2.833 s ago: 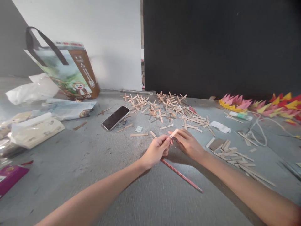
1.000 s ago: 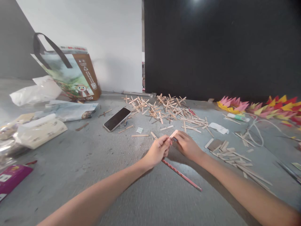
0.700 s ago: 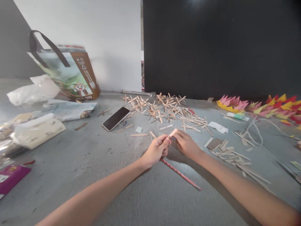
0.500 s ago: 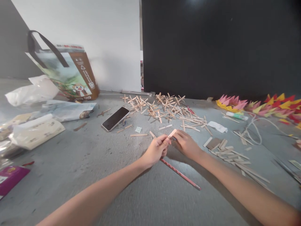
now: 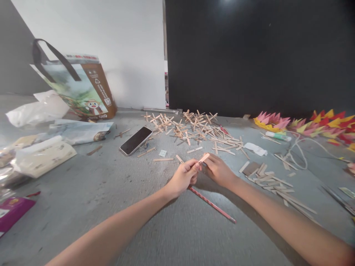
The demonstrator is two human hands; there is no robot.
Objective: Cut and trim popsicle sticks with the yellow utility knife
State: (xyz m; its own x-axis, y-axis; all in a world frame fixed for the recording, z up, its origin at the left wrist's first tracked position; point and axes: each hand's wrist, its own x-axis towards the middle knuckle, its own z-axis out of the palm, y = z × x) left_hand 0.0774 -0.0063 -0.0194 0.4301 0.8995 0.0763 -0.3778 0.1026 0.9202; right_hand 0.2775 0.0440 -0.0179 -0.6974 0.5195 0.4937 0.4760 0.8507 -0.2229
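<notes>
head view, nearest first: my two forearms come in from the lower edge and meet over the middle of the grey floor [image 5: 111,192]. a red pencil [image 5: 213,206] lies flat just under my hands, slanting off to my right.

my left hand [image 5: 183,177] is closed, with thumb and fingertips pinching the near part of a short wooden stick [image 5: 204,157]. my right hand [image 5: 219,170] is curled and grips the same stick from the other side. the stick sits lifted off the floor between both hands, its far tip poking up.

i judge the stick very light, thin and stiff along its length, but easy to snap if bent. it looks dry and smooth, not slippery. the best hold is on the flat faces near one end, with a gentle pinch.

the floor looks rough, matt and level. to my right lie loose sticks [image 5: 271,181], and near the left edge some plastic packets [image 5: 41,155]. further out is a phone [image 5: 136,140], face up, then a pile of crossed sticks [image 5: 194,127] close to the back edge. a white cable [image 5: 298,153] and paper flowers [image 5: 305,127] sit toward the far right corner. a printed carrier bag [image 5: 80,90] stands at the far left. behind everything rise a white wall [image 5: 111,37] and a black panel [image 5: 249,55].
</notes>
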